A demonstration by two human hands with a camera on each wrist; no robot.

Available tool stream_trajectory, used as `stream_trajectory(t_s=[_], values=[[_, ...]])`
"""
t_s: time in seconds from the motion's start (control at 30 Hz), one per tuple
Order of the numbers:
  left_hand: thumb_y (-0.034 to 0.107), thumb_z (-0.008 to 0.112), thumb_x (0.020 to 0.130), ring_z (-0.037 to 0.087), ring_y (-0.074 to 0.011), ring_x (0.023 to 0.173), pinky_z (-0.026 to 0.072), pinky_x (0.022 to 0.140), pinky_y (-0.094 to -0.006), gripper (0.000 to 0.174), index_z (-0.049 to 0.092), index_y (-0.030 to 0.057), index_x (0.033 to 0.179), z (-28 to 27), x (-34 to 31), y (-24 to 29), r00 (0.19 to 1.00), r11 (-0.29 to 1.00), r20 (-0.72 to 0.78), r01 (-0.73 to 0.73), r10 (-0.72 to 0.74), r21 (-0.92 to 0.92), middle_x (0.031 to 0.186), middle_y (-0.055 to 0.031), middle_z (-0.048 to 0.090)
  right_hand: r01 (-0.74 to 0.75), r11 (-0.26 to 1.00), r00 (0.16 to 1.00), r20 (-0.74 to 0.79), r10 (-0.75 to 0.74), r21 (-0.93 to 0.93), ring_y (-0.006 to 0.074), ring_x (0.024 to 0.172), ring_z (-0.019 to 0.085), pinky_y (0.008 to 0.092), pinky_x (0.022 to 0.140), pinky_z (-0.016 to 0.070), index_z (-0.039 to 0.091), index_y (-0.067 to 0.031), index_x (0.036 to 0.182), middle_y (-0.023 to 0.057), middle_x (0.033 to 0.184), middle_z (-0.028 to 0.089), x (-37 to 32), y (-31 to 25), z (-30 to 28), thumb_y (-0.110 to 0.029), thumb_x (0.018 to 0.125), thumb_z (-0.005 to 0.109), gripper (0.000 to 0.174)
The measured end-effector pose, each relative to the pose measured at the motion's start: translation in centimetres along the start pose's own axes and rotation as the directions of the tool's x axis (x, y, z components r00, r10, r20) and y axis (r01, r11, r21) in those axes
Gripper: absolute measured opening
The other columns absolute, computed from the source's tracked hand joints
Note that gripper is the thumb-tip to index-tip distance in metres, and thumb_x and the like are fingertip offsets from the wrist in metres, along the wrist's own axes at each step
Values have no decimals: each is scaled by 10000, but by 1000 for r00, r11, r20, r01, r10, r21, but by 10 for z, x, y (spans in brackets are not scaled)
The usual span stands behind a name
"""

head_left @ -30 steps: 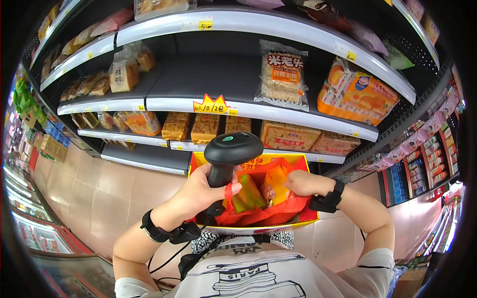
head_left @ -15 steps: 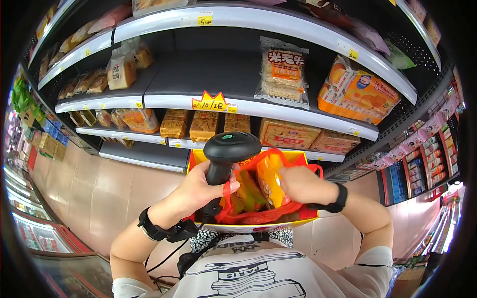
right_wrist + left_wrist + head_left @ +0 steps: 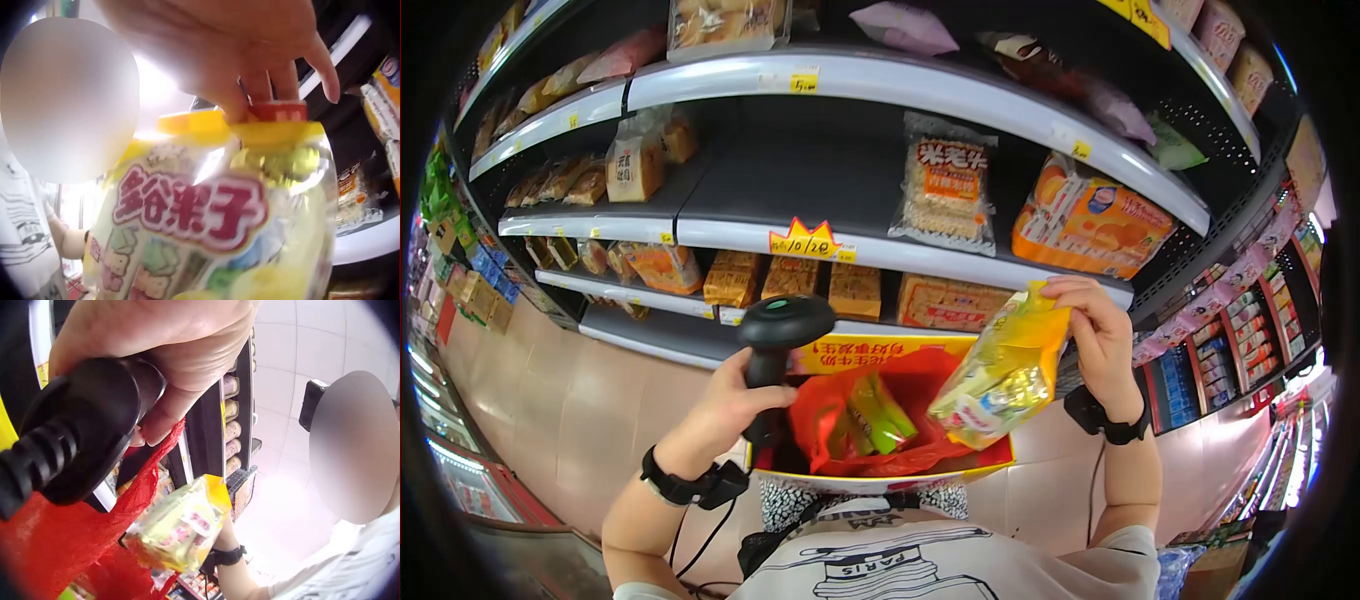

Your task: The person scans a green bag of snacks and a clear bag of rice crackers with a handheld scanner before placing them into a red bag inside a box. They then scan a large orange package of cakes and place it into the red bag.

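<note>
My left hand (image 3: 722,408) grips the handle of a black barcode scanner (image 3: 785,325), its head pointing up. In the left wrist view, the fingers of that hand also hold the edge of a red plastic bag (image 3: 134,500). The bag sits inside a yellow box (image 3: 870,353), with a green-and-yellow packet (image 3: 882,415) inside it. Over the right end of the box, my right hand (image 3: 1100,340) pinches a yellow snack bag (image 3: 1000,375) by its top edge. In the right wrist view this snack bag hangs with its large red printed characters in sight.
Ahead stands a shelf unit with price-tagged edges (image 3: 930,258). It holds a rice cracker pack (image 3: 948,190), an orange cake pack (image 3: 1090,222) and several wrapped breads. A cable (image 3: 700,540) hangs near the left arm. Tiled floor (image 3: 600,400) lies below.
My right hand has drawn the yellow snack bag up out of the red bag and over to the right. The left hand with the scanner has shifted left and slightly down in view.
</note>
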State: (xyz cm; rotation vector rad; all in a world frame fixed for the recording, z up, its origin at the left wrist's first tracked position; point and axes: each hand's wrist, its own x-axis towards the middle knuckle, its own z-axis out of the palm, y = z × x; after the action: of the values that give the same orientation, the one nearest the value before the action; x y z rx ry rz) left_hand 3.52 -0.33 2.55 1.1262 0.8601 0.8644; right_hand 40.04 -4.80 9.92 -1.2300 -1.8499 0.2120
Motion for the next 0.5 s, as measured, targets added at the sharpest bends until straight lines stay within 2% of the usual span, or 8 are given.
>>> stream_trajectory(t_s=[0.03, 0.1, 0.13, 0.17, 0.27, 0.37, 0.43, 0.5], values=[[16, 661, 744, 572, -125, 798, 464, 715, -259, 352, 541, 15, 1074, -4, -1, 1, 999, 999, -40, 25, -26, -25, 935, -56, 603, 11, 1000, 1000, -6, -12, -18, 238, 1006, 555, 318, 908, 398, 556, -3, 873, 103, 997, 621, 2, 8, -2, 23, 817, 489, 91], [20, 634, 748, 568, -134, 734, 459, 669, -258, 318, 551, 19, 1055, -10, -5, 9, 996, 994, -81, 31, -40, -104, 885, -60, 604, -9, 966, 979, -197, 62, 258, 212, 1031, 537, 308, 914, 395, 543, 1, 901, 105, 1023, 606, 8, 25, -9, 7, 867, 454, 96], [41, 563, 762, 544, -129, 681, 457, 626, -256, 307, 545, 17, 1067, -10, -7, 12, 993, 997, -114, 7, -16, -81, 896, -64, 572, -3, 924, 976, -201, 87, 383, 192, 1038, 526, 311, 919, 395, 528, -14, 934, 107, 1045, 592, 10, 35, -13, -26, 904, 444, 89], [77, 558, 782, 540, -134, 665, 457, 627, -261, 265, 552, 17, 1039, -10, -10, 19, 992, 996, -125, -5, -6, -86, 866, -61, 567, 10, 931, 974, -212, 73, 366, 192, 1038, 526, 311, 919, 395, 528, -14, 934, 107, 1045, 592, 14, 42, -16, -26, 904, 444, 89], [129, 559, 816, 538, -140, 661, 459, 627, -268, 265, 537, 16, 1054, -7, -14, 30, 994, 989, -99, -60, 46, -137, 838, -65, 559, 95, 703, 966, -236, 106, 705, 205, 998, 548, 331, 888, 441, 513, -34, 946, 117, 1037, 580, 29, 49, -18, -99, 884, 536, 93], [224, 559, 847, 536, -146, 660, 461, 629, -278, 321, 514, 9, 1081, 3, -19, 39, 993, 975, -69, -110, 99, -191, 824, -73, 550, 89, 588, 962, -222, 159, 804, 220, 988, 558, 346, 877, 459, 499, -34, 948, 117, 1045, 568, 39, 47, -19, -126, 865, 568, 142], [301, 548, 860, 537, -154, 667, 460, 629, -282, 385, 494, 2, 1099, 9, -23, 43, 992, 968, 17, -117, 124, -223, 816, -79, 544, 150, 540, 965, -241, 102, 828, 240, 998, 557, 360, 891, 463, 487, -42, 964, 127, 1084, 546, 46, 54, -15, -155, 852, 586, 188], [306, 558, 853, 537, -159, 681, 456, 634, -291, 400, 494, -5, 1095, 16, -26, 45, 990, 967, 77, -96, 117, -237, 827, -90, 547, 141, 262, 990, -142, -16, 955, 255, 1076, 513, 374, 943, 431, 482, -56, 988, 131, 1116, 524, 52, 56, -15, -198, 864, 579, 212]])
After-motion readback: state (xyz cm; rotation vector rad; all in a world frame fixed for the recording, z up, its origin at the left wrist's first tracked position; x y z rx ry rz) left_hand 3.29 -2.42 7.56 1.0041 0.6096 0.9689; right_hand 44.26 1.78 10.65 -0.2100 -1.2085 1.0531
